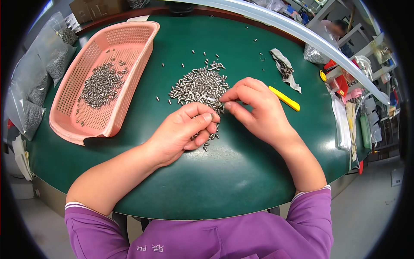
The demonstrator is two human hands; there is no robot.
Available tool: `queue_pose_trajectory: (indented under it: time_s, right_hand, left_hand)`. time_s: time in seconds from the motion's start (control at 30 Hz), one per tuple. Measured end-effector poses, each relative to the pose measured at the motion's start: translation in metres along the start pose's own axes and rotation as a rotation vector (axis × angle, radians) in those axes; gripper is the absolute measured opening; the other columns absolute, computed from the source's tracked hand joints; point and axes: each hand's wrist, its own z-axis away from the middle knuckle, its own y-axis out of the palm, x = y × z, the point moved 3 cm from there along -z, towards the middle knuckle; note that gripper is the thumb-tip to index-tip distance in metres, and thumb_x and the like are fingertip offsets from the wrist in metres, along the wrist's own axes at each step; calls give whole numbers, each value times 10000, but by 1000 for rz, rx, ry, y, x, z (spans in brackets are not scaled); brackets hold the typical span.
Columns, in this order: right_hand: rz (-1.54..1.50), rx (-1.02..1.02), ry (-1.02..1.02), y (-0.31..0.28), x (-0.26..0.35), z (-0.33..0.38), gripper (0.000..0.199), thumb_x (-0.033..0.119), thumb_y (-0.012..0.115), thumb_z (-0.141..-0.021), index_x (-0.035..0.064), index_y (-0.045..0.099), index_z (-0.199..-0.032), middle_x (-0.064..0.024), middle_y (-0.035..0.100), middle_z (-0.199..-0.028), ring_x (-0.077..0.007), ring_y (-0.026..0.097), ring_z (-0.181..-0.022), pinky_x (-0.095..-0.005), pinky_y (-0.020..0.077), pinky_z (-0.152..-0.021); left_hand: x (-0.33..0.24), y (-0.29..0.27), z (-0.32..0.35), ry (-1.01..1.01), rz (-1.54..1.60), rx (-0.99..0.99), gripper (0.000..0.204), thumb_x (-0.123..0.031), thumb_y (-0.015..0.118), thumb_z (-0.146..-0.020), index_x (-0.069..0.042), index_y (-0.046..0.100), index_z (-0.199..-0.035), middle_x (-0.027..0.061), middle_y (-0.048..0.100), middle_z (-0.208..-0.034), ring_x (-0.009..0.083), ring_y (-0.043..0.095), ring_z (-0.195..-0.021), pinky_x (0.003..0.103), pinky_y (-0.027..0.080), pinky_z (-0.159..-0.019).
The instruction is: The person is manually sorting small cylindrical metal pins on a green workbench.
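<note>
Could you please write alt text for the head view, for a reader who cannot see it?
A person's left hand and right hand, fingers curled, are at the near and right edges of a heap of small shiny metal pieces on a green table. A pink perforated basket of similar pieces stands left; a yellow object lies right.

Lighting bright, neutral white, fairly even across the table. Glare: one broad, soft patch on the table's near half; a second, paler, by its right edge. Small sharp glints on the metal pile atop the table. Shadows soft, weak. Exact light source cannot be told. Focus: left hand and right hand over the table reasonably clear; person beyond its far right blurred. Fisheye distortion: table edges bow strongly; dark round border encloses the view.
</note>
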Motion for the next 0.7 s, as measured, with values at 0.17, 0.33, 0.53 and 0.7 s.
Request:
queue_pose_trajectory:
  time_s: [0.17, 0.33, 0.53, 0.7]
  right_hand:
    - [122, 93, 35, 1, -16, 3, 131, 46, 664, -746, 72, 650, -874, -69, 593, -855, -254, 588, -831, -352, 486, -724]
    - [117, 191, 61, 5, -17, 5, 135, 73, 673, -745, 84, 648, -876, -67, 592, -862, -261, 589, -831, -356, 484, -717]
    - [140, 150, 23, 4, -12, 5, 140, 70, 686, -741, 80, 649, -876, -64, 592, -860, -243, 591, -807, -341, 487, -703]
    - [-364, 71, 153, 1, 8, 1, 141, 37, 698, -775, 30, 654, -909, -55, 600, -862, -142, 580, -772, -256, 487, -644]
  left_hand:
    - [-1, 0, 0, 4, -15, -11, 184, -181, 449, -961, -43, 555, -1021, 46, 566, -846, 62, 457, -577, 178, 293, -437]
    - [-1, 1, 0, 3, 19, -13, 191, -181, 446, -959, -35, 554, -1020, 47, 560, -847, 69, 456, -579, 181, 296, -439]
    - [1, 1, -2, -1, 1, -20, 202, -217, 463, -967, -41, 543, -1024, 25, 549, -831, 58, 437, -580, 174, 294, -441]
    - [3, -3, -2, 5, 12, -25, 193, -221, 486, -967, -46, 534, -1033, 15, 547, -823, 47, 431, -581, 168, 295, -441]
